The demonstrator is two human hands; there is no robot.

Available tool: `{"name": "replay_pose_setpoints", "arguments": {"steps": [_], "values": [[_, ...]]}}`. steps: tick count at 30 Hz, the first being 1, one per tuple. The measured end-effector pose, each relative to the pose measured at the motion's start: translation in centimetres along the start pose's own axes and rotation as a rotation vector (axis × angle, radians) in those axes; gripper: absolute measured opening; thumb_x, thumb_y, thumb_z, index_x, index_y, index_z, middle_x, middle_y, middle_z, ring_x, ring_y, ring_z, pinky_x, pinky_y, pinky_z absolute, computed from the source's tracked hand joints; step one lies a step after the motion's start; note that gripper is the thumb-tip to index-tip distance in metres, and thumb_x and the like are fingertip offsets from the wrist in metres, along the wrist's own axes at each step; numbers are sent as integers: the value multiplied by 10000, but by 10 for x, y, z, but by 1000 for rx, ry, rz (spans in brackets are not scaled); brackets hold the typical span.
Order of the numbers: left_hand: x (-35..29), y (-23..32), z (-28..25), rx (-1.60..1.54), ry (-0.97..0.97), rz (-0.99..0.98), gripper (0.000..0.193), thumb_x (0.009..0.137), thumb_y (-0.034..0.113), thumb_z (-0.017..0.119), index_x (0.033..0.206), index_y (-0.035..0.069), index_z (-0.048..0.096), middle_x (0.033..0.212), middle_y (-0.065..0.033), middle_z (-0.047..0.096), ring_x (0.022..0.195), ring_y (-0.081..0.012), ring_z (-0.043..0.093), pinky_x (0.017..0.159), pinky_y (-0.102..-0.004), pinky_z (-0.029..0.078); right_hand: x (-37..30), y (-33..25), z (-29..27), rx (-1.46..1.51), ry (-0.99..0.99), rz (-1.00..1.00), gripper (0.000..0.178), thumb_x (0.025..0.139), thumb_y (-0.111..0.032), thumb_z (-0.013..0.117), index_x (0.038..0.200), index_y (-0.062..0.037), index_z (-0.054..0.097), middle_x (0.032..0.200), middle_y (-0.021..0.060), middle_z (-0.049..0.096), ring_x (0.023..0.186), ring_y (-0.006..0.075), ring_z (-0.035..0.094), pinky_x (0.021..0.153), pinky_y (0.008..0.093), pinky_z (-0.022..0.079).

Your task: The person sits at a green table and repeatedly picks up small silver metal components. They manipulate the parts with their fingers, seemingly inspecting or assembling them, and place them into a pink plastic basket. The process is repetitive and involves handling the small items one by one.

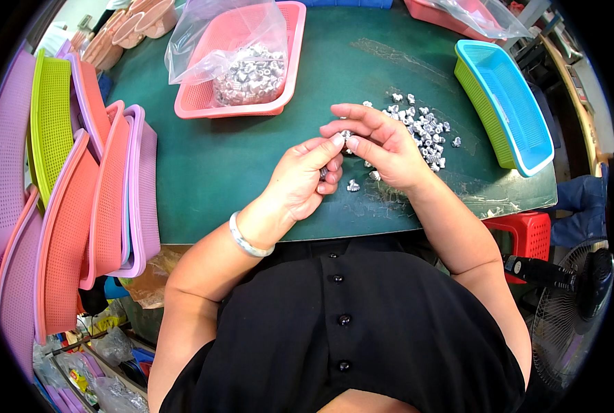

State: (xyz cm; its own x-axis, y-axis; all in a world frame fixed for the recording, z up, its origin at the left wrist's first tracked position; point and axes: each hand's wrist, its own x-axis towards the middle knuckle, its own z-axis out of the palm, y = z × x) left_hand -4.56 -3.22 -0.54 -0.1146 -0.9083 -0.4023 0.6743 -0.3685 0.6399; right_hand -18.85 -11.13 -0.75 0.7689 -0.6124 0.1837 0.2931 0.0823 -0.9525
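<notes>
In front of my chest, above the green table (203, 172), my two hands meet at a small silver metal fitting (346, 135). My left hand (300, 175), with a pale bangle at its wrist, pinches the fitting by thumb and finger. Another dark metal piece (323, 173) shows among its curled fingers. Thumb and bent fingers of my right hand (389, 151) close on the same fitting from the other side. Beyond that hand lies a loose pile of similar fittings (427, 134). One stray fitting (353, 186) rests on the table below my hands.
At the far left of the table, a pink basket (293, 62) bears a clear plastic bag (252, 76) full of fittings. A blue and green basket (506, 103) stands at the right edge. Nested coloured baskets (66, 220) crowd the left side. A red stool (530, 237) and a fan (572, 310) are lower right.
</notes>
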Motion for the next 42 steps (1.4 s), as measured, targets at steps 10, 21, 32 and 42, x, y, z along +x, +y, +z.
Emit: {"name": "replay_pose_setpoints", "arguments": {"steps": [10,21,32,42], "values": [[-1,0,-1,-9,8,-41,181,862,239,536,868,60,552,626,10,451,530,-69,395,395,-160,252,0,0,1,-21,29,36,350,864,-29,475,1203,29,413,1047,123,579,943,146,555,846,277,434],[-1,0,0,27,11,-53,248,869,259,508,945,30,565,615,10,439,527,-66,389,396,-162,242,0,1,1,0,35,63,343,874,-23,437,1209,37,400,1046,123,575,919,154,573,832,269,444],[10,10,-4,106,-72,-105,209,863,236,525,902,37,579,636,23,449,538,-62,390,421,-173,257,1,2,-3,-39,25,31,367,875,-9,378,1240,35,367,1072,129,555,957,155,543,842,272,443],[19,15,-15,209,-99,-78,208,879,216,494,925,24,560,634,17,450,528,-60,390,402,-164,254,5,-1,-1,-42,66,25,366,878,11,394,1243,14,367,1072,114,546,908,135,546,805,266,449]]}}
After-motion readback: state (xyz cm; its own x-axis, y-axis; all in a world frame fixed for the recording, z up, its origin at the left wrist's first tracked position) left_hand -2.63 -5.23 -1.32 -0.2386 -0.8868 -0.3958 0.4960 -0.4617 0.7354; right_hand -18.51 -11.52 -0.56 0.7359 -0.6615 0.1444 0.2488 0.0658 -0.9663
